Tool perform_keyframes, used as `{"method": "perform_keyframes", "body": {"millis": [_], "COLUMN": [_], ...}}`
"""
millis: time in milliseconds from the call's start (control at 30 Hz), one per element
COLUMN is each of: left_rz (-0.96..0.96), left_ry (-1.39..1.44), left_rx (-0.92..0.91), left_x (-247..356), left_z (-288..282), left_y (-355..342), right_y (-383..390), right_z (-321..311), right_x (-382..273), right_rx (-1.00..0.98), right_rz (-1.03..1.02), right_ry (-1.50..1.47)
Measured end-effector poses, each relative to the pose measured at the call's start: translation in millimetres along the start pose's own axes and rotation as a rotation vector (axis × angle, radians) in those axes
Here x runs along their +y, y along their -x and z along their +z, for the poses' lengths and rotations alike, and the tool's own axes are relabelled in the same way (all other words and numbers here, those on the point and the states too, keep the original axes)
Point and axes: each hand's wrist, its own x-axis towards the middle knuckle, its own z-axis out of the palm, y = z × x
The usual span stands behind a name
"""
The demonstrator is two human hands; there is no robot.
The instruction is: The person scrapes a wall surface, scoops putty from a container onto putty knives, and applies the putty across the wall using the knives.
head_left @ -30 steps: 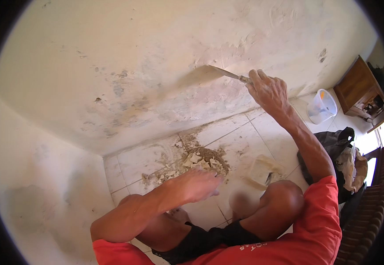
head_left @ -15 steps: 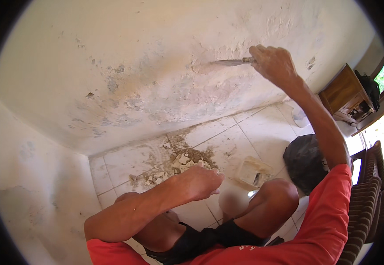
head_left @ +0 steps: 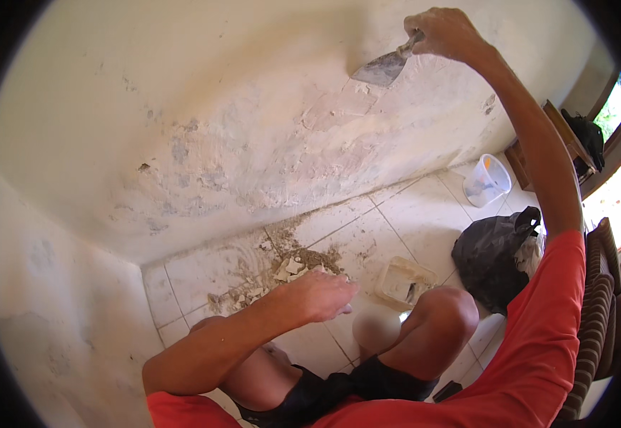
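High against the wall, my right hand is closed round the handle of a putty knife. Its broad, smeared blade points down and left, with the edge at or very near the plaster. Below the blade, the pale wall shows rough, patchy plaster with peeling grey spots. My left hand hovers over my legs with its fingers curled in; whatever they may hold is hidden. Beyond that hand, a heap of plaster chips and dirt lies on the tiles.
On the tiled floor sit a cream plastic tray, a black plastic bag and a clear tub by the wall. A wooden cabinet and striped seat stand at the right. My bent knees are below.
My right hand has lifted the putty knife higher up the wall and turned its broad blade face into view. The tub has come into fuller view. My left hand has barely moved.
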Motion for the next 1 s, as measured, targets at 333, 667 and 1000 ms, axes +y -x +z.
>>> {"method": "perform_keyframes", "body": {"millis": [333,667,1000], "left_rz": [0.002,-0.030,-0.138], "left_ry": [0.043,0.047,0.028], "left_rx": [0.016,0.010,-0.089], "left_x": [-9,-21,-6], "left_z": [1,3,-11], "left_y": [2,7,2], "right_y": [34,154,111], "right_z": [-65,70,113], "right_x": [10,-112,-216], "right_rx": [0.052,0.162,0.179], "right_rz": [0.234,0.525,0.592], "right_ry": [0.009,-0.656,-0.917]}}
